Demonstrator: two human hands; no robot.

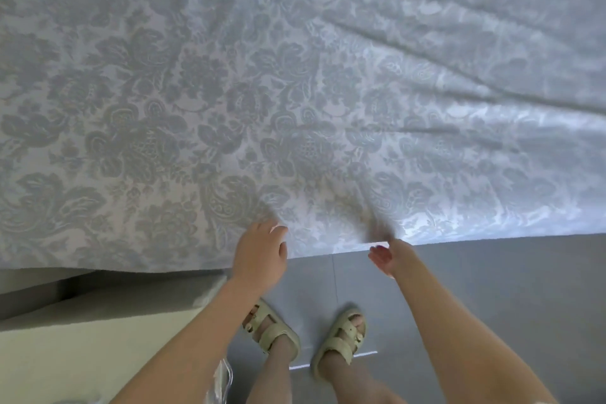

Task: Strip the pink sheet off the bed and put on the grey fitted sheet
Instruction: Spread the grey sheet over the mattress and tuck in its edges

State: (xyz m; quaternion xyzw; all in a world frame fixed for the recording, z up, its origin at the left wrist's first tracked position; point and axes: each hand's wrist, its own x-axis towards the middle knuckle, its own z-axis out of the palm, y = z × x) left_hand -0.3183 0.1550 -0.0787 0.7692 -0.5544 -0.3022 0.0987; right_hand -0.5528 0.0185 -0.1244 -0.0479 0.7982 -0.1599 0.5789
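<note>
The grey fitted sheet (295,92), printed with a damask flower pattern, covers the whole bed top and hangs over the near edge. My left hand (262,252) is at that edge, fingers curled into the cloth, and small folds run up from it. My right hand (385,256), a little blurred, pinches the sheet's hem just to the right, with creases fanning out from its grip. Long wrinkles cross the sheet toward the upper right. No pink sheet is in view.
Grey floor tiles (492,289) lie below the bed edge, where my feet stand in beige sandals (341,341). A pale, box-like piece of furniture (82,338) sits against the bed at lower left, with clear plastic (223,374) beside it.
</note>
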